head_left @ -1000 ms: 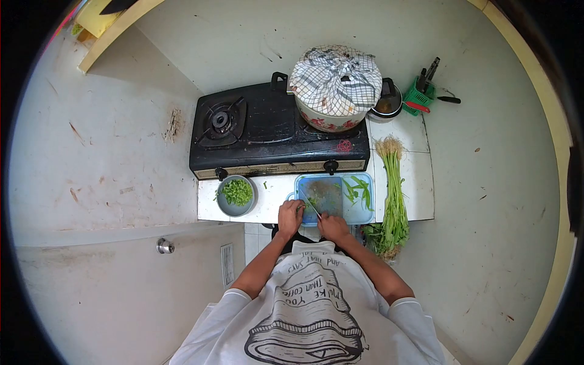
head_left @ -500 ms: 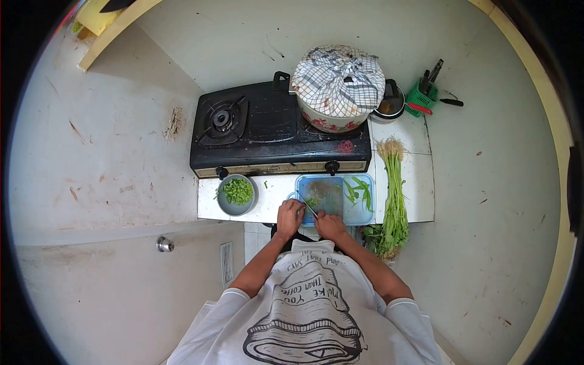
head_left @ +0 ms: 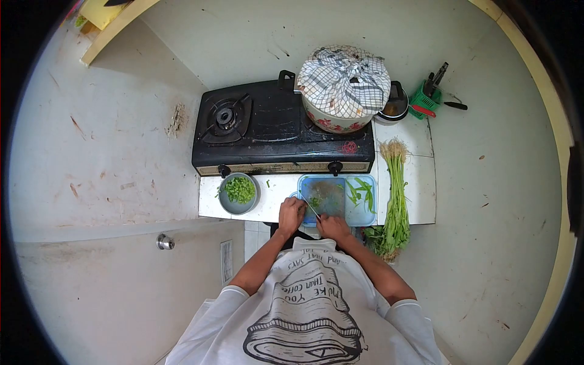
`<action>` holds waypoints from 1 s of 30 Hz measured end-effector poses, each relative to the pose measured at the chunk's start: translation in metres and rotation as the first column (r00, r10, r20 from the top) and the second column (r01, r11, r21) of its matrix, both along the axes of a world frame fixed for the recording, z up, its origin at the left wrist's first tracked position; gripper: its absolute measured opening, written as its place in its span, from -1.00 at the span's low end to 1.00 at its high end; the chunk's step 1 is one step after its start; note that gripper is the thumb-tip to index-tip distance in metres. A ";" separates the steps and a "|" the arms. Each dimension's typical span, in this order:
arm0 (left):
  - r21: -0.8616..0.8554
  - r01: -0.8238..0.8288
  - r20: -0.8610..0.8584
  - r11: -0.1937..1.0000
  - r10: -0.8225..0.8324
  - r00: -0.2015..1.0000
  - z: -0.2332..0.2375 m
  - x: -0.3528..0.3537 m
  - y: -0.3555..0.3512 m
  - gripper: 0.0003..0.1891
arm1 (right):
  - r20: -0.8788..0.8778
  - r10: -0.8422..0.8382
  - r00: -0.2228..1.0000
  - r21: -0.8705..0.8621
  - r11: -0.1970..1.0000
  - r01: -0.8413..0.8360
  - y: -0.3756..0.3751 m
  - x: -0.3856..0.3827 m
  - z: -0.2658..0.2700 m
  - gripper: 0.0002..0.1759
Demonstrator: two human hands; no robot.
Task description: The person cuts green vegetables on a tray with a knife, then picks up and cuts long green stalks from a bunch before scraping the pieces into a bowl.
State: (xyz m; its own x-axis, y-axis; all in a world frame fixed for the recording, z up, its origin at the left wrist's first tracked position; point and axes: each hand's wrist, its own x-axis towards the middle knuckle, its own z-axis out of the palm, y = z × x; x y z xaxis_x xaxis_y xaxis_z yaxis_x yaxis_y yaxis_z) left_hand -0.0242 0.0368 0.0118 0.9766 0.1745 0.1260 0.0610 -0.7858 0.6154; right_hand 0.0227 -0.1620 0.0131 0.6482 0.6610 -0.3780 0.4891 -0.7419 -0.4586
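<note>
A knife (head_left: 311,208) is in my right hand (head_left: 333,227), its blade slanting up and left over a blue cutting board (head_left: 358,217). My left hand (head_left: 292,213) is closed at the board's left edge, beside the blade; what its fingers hold is too small to make out. Chopped greens (head_left: 314,201) lie on the board near the blade, and longer green leaves (head_left: 363,191) rest on its right part. A grey bowl (head_left: 224,204) with chopped greens stands to the left.
Behind the board is a black two-burner stove (head_left: 267,146), bearing a cloth-covered pot (head_left: 334,121) on its right. A small pan (head_left: 395,108) and a green utensil basket (head_left: 421,100) stand farther right. A long bunch of greens (head_left: 396,201) overhangs the counter (head_left: 423,176).
The whole view has shifted slightly, so things appear a little farther right. My hands and the knife hold nearly the same pose at the board.
</note>
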 end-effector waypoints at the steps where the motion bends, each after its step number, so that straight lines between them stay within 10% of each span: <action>1: 0.000 0.003 -0.001 1.000 -0.003 1.000 0.000 0.000 0.000 -0.86 | -0.014 -0.003 1.000 -0.014 1.000 0.003 0.000 -0.001 -0.001 -0.51; 30: -0.023 -0.011 0.047 1.000 0.012 0.999 -0.001 -0.004 0.000 -0.91 | 0.043 0.005 0.999 0.007 1.000 -0.006 0.007 -0.002 -0.013 -0.50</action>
State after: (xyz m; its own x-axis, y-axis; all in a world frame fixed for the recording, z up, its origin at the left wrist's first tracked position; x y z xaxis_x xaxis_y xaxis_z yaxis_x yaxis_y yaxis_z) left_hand -0.0285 0.0369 0.0105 0.9676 0.1887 0.1678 0.0401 -0.7709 0.6357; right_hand 0.0208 -0.1553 0.0003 0.6602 0.6673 -0.3449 0.5127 -0.7359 -0.4423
